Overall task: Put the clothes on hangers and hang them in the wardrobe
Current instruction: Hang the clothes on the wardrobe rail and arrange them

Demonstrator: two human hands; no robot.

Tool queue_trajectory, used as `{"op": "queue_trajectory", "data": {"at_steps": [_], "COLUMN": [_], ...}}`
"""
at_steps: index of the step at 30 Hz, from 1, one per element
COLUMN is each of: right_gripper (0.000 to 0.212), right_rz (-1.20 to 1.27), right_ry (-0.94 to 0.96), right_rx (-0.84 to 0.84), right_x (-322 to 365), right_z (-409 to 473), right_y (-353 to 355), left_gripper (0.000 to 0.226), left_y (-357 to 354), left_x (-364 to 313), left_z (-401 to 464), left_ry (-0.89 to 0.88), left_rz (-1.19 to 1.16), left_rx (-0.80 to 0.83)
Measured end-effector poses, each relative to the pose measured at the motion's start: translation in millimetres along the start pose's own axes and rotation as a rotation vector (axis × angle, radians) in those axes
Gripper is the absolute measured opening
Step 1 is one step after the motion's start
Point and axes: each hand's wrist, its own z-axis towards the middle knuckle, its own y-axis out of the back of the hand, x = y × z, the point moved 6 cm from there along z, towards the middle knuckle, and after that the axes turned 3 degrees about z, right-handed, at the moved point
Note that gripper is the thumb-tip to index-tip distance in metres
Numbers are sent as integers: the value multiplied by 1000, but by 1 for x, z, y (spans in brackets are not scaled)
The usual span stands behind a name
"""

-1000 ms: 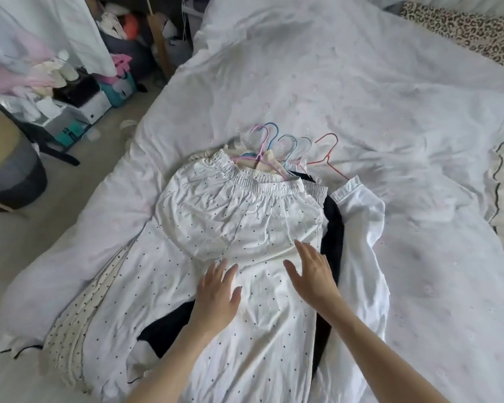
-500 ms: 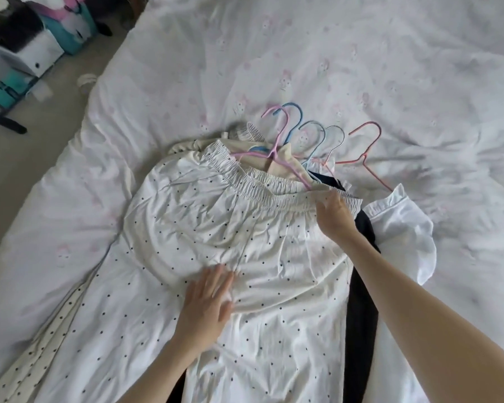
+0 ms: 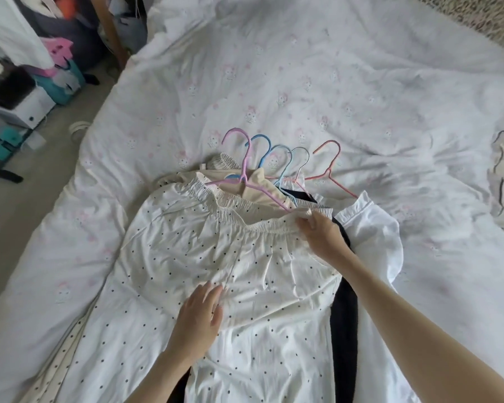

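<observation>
While the right hand (image 3: 322,234) pinches the elastic waistband at the right end of the dotted skirt (image 3: 216,257), its fingers curled round the gathered edge, the left hand (image 3: 200,318) lies flat on the skirt lower down, fingers straight and close together, pressing the cloth to the bed (image 3: 303,82). The skirt is white with small dark dots and lies on top of a pile of clothes near the foot of the bed, waistband pointing away from the person. Under it, on the right, a black garment (image 3: 344,315) shows as a dark strip, and beside that a white shirt (image 3: 373,237) spreads out, its cuff or collar edge just beside the right hand. A cream garment (image 3: 259,190) peeks out above the waistband. At the left edge of the pile a second dotted cloth (image 3: 67,353) sticks out.

Five hangers fan out at the top of the pile, hooks resting on the bed cover: a pink hanger (image 3: 245,158), a blue hanger (image 3: 264,146), a pale blue hanger (image 3: 285,161), a grey hanger (image 3: 301,158) and a red hanger (image 3: 330,167). The pink one lies across the cream garment, its arm running toward the right hand.

On the floor to the left stand boxes (image 3: 26,106) and a heap of things. A leopard-print cloth (image 3: 477,16) lies at the top right corner.
</observation>
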Motion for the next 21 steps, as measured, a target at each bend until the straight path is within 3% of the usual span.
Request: {"op": "queue_trajectory", "data": {"at_steps": [6, 11, 13, 17, 19, 21], "right_gripper": [26, 19, 26, 27, 42, 34], "right_rz": [25, 71, 60, 84, 97, 100], "right_ry": [-17, -36, -25, 13, 1, -41], "right_rx": [-128, -376, -482, -675, -771, -888], "right_x": [-17, -60, -75, -111, -140, -169], "right_z": [-91, -215, -272, -402, -468, -538], "right_y": [57, 131, 169, 235, 260, 281], "left_gripper": [39, 41, 42, 57, 56, 47], "left_y": [70, 116, 125, 120, 108, 92], "left_x": [-77, -167, -212, -305, -356, -410], "left_z": [-25, -61, -80, -120, -146, -183], "left_ry": [-226, -417, -508, -601, -719, -885], "left_rz": [-66, -64, -40, 34, 44, 18], "left_rx": [-333, -536, -599, -637, -607, -577]}}
